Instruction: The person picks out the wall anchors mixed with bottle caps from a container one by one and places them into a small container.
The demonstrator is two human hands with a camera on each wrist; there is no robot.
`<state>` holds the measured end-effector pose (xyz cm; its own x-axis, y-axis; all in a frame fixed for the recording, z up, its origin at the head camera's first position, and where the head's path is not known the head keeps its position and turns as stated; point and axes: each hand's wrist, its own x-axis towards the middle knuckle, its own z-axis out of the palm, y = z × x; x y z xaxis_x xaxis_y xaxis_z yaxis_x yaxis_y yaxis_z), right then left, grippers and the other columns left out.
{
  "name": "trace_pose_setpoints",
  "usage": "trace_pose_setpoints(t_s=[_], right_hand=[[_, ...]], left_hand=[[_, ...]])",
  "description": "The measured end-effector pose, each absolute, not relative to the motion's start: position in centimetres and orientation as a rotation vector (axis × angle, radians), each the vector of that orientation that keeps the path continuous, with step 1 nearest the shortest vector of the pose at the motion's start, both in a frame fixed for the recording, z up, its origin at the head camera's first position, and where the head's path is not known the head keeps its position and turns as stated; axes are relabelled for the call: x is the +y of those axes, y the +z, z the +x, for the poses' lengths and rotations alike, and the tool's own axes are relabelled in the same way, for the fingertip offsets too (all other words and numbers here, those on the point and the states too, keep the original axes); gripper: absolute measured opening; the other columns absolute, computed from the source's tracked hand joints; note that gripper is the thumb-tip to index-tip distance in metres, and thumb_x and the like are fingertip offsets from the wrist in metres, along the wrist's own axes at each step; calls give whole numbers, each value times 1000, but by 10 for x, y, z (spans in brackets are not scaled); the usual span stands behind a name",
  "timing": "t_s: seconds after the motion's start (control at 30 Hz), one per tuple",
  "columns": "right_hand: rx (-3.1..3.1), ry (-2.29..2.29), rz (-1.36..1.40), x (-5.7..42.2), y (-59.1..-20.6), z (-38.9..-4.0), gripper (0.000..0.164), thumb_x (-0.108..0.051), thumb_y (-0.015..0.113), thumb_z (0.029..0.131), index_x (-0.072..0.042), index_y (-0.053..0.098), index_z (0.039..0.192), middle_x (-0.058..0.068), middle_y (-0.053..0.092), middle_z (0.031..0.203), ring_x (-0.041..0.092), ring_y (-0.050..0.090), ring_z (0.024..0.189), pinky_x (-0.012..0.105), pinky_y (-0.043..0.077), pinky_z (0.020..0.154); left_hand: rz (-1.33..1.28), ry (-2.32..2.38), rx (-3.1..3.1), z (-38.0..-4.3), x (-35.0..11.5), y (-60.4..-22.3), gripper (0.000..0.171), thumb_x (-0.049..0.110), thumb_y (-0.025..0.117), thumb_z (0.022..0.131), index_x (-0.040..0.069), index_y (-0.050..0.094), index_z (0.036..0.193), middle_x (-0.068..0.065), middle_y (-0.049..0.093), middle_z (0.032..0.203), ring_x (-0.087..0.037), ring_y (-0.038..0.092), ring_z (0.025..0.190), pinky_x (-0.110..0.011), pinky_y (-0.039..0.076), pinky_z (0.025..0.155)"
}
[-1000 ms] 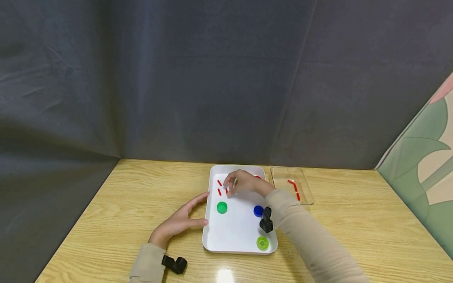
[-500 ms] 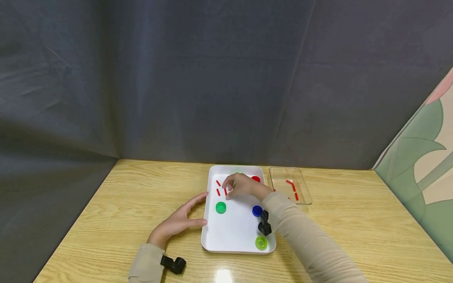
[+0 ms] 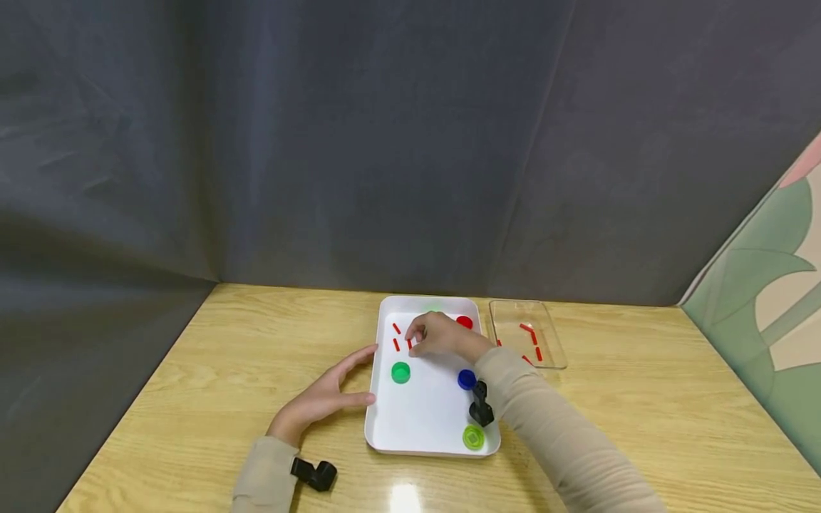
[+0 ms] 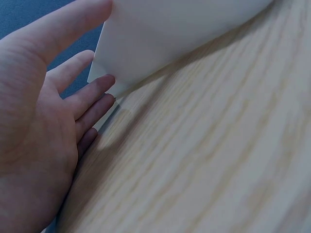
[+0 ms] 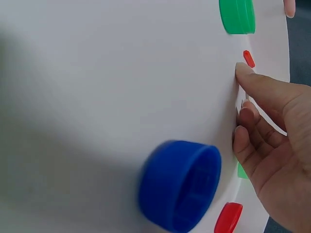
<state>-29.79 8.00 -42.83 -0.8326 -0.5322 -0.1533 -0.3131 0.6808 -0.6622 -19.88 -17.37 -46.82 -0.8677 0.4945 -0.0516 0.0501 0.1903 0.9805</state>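
A white tray (image 3: 417, 427) lies on the wooden table, holding several small red sticks and several coloured bottle caps. My right hand (image 3: 442, 333) is low over its upper part, thumb and index finger pinching a red stick (image 3: 410, 344) that stays hidden in the right wrist view. Left of it lie two more red sticks, one (image 3: 396, 328) above the other (image 3: 395, 345). A green cap (image 3: 400, 372) sits just below them. With fingers and thumb spread, my left hand (image 3: 323, 395) touches the tray's left edge; in the left wrist view its palm faces the tray wall.
A clear plastic box (image 3: 556, 335) with several red sticks stands right of the tray. Inside the tray are a blue cap (image 3: 467, 379), a red cap (image 3: 464, 323), a yellow-green cap (image 3: 473, 437) and a partly covered light green cap (image 3: 435, 309). Behind hangs a dark curtain (image 3: 385, 178).
My right hand has lowered slightly and settled at the red stick right of the other two. The left hand keeps its place at the tray edge.
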Motion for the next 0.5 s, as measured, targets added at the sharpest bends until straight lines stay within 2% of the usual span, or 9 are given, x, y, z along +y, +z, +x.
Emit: trace_pose_setpoints(t_s=[0.5], right_hand=[[2522, -941, -686, 86, -430, -299, 18, -12, 81, 84, -7, 72, 98, -3, 58, 77, 12, 51, 73, 23, 44, 72]], left_hand=[[530, 1731, 2116, -198, -173, -466, 82, 14, 78, 86, 16, 34, 155, -9, 32, 158, -29, 19, 147, -56, 11, 118]])
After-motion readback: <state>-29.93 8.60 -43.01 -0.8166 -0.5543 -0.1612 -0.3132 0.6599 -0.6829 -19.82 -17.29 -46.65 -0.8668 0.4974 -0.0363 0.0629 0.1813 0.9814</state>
